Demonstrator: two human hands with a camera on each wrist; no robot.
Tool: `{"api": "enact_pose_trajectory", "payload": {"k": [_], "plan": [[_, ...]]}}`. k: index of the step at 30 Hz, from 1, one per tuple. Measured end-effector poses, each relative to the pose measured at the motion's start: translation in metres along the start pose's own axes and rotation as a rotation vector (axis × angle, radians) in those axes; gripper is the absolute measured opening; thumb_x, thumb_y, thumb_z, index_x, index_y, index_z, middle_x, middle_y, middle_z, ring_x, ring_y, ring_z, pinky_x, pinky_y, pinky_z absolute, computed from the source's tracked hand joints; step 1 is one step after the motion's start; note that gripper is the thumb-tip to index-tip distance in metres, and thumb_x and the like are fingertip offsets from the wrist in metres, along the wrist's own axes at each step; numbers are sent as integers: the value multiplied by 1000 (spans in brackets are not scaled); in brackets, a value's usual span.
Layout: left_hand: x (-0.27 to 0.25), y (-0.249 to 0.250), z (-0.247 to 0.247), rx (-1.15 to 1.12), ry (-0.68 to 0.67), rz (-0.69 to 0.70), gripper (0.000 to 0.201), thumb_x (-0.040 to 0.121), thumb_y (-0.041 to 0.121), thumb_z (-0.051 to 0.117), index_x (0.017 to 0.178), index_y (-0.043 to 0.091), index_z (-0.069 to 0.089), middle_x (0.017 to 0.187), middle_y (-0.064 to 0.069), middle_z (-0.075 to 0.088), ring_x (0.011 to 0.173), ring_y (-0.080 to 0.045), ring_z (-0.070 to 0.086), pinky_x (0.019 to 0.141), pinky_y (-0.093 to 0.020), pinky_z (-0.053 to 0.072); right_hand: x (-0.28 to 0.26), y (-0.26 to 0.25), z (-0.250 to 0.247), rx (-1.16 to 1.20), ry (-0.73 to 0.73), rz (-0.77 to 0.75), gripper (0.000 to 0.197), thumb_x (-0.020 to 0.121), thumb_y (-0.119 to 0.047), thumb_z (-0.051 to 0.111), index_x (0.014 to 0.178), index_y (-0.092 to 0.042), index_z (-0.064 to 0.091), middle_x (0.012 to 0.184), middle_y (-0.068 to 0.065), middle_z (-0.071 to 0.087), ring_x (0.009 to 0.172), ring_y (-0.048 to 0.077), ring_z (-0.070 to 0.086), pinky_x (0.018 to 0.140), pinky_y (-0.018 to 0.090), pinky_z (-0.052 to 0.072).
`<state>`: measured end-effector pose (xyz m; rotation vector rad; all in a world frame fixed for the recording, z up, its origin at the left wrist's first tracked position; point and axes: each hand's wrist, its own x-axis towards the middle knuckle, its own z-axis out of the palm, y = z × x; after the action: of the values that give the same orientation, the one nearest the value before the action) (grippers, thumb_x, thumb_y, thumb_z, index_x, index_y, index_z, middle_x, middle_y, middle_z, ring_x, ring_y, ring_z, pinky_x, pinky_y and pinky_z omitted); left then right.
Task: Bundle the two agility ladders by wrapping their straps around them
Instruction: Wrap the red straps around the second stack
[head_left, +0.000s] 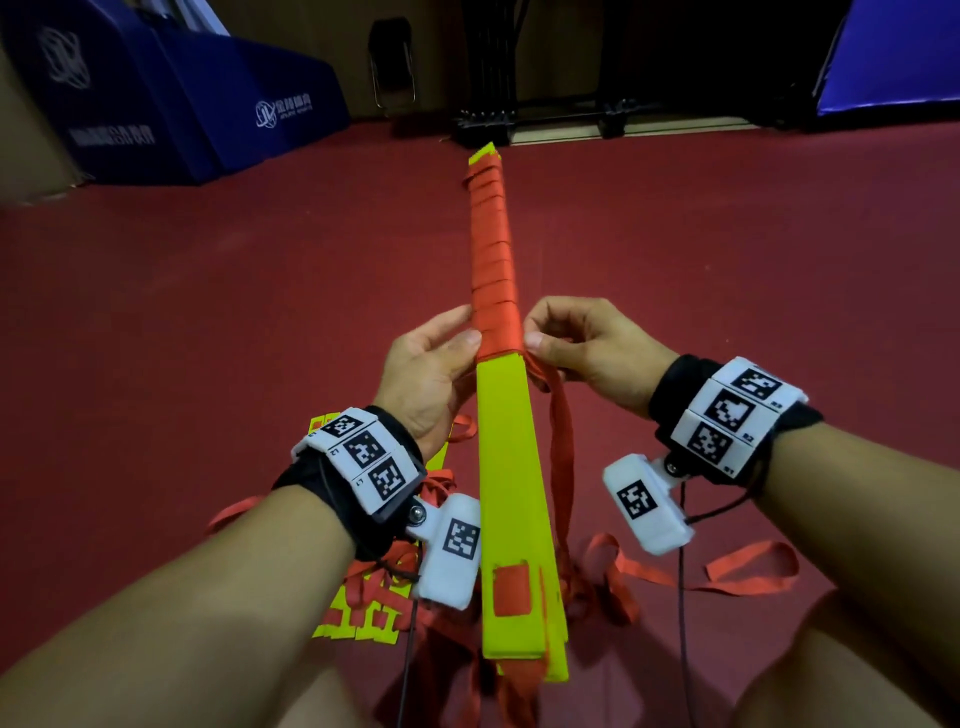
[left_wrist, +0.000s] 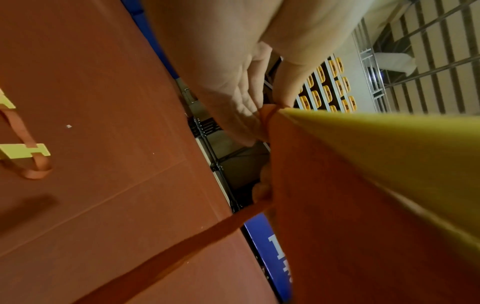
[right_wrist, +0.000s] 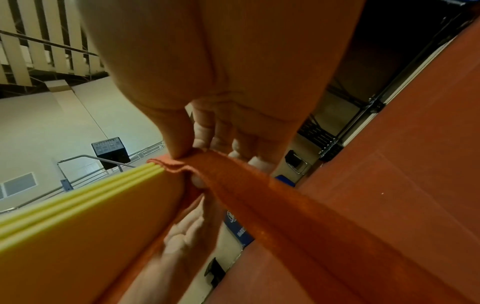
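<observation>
Nearby, loose strap (head_left: 748, 574) and second ladder (head_left: 363, 618) litter red floor (head_left: 208, 312).

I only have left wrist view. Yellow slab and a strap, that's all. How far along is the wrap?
Observer: Head view shows the bundle strap-wound on its far half; the near half is bare yellow.
Operator: What's the right hand doing?
Observer: The right hand pinches the orange strap at the bundle's edge, right where the winding ends.
Operator: Second ladder?
Observer: Loose yellow rungs and tangled straps lie on the red floor below the left hand.
</observation>
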<state>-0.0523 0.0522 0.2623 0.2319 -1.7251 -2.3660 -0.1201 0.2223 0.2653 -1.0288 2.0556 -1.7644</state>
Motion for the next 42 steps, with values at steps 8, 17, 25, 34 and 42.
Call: {"api": "enact_pose_trajectory", "payload": {"k": [8, 17, 25, 34, 42], "plan": [[-5, -1, 1, 207, -77, -71, 31, 101, 6, 50, 117, 26, 68, 75, 0, 68, 61, -13, 59, 59, -27, 41, 6, -5, 10, -155, 103, -70, 19, 95, -11, 66, 79, -15, 59, 62, -6, 59, 57, 12, 55, 60, 33, 48], [-14, 3, 5, 63, -252, -116, 51, 79, 7, 59, 129, 0, 60, 87, -8, 70, 73, -19, 64, 65, -28, 43, 5, -8, 11, -108, 130, -12, 19, 85, -10, 77, 86, -17, 59, 75, -1, 59, 67, 17, 58, 63, 26, 53], [-14, 5, -2, 134, -323, -114, 70, 78, 11, 67, 142, 29, 46, 119, 3, 73, 100, -13, 68, 82, -38, 49, -1, -12, 7, -113, 92, -30, 20, 85, -8, 76, 92, -15, 59, 82, 7, 62, 73, 18, 57, 70, 29, 49], [-11, 0, -1, -12, -256, -68, 57, 76, 5, 76, 127, 19, 55, 106, -9, 76, 82, -16, 74, 57, -28, 57, 1, -12, 7, -90, 37, -56, 29, 83, 9, 72, 97, -15, 62, 85, 2, 61, 78, 16, 56, 75, 28, 49], [-8, 2, -6, 73, -211, -62, 46, 89, -10, 63, 132, 5, 54, 104, -11, 72, 78, -21, 71, 65, -31, 59, 3, -1, 0, -314, 130, 111, 29, 80, -31, 83, 88, -13, 62, 71, -3, 57, 61, 11, 49, 61, 30, 42]]}}
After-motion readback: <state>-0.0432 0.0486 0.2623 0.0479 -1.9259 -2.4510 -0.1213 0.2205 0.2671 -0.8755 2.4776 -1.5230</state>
